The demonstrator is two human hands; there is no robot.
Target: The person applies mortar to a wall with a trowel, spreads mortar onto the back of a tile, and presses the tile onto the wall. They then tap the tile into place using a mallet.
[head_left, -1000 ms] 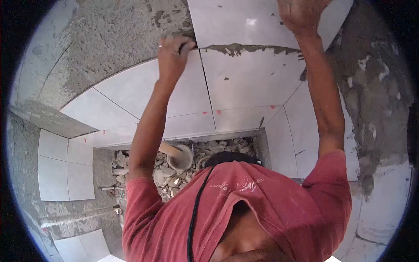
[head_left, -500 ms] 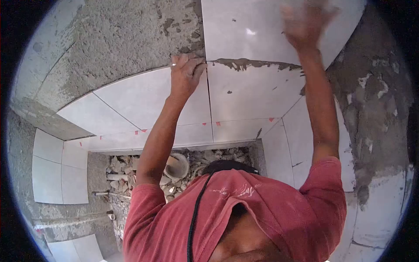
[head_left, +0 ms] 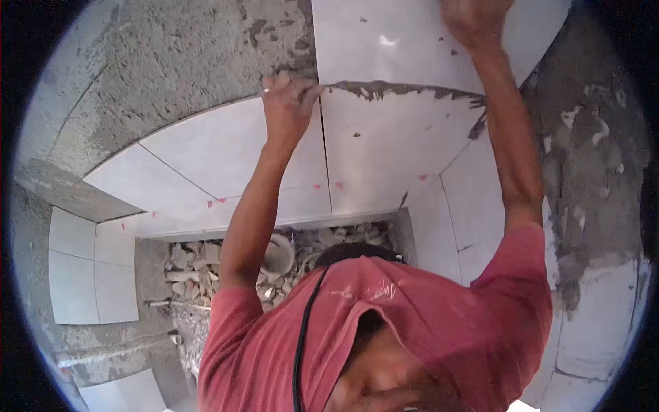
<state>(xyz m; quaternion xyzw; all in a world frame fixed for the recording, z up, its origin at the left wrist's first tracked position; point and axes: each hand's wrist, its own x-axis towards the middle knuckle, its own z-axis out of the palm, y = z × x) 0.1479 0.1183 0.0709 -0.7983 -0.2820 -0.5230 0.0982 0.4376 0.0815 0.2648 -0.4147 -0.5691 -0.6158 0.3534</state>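
Note:
My left hand [head_left: 292, 93] rests at the top edge of a lower white tile [head_left: 226, 144], beside the seam. Its fingers are bent and closed, with the fingertips by the lower left corner of the upper tile [head_left: 384, 51]; anything small in them is hidden. My right hand [head_left: 476, 24] is over the right part of that upper tile, and the top of the frame cuts off its fingers. Below the upper tile sits another lower tile [head_left: 384, 137]. Dark wet mortar [head_left: 384, 89] has squeezed out along the joint between them.
Rough mortar wall [head_left: 185, 55] lies left of the upper tile, and bare grey wall [head_left: 590, 178] to the right. Below are rubble [head_left: 192, 264] and a bucket [head_left: 278, 254]. Small red spacers [head_left: 340, 185] sit in the lower joint. More tiles [head_left: 74, 278] cover the left side wall.
My right hand, blurred by motion before, is now sharper and slightly higher, partly out of frame. The left hand stays at the seam. The view has shifted slightly.

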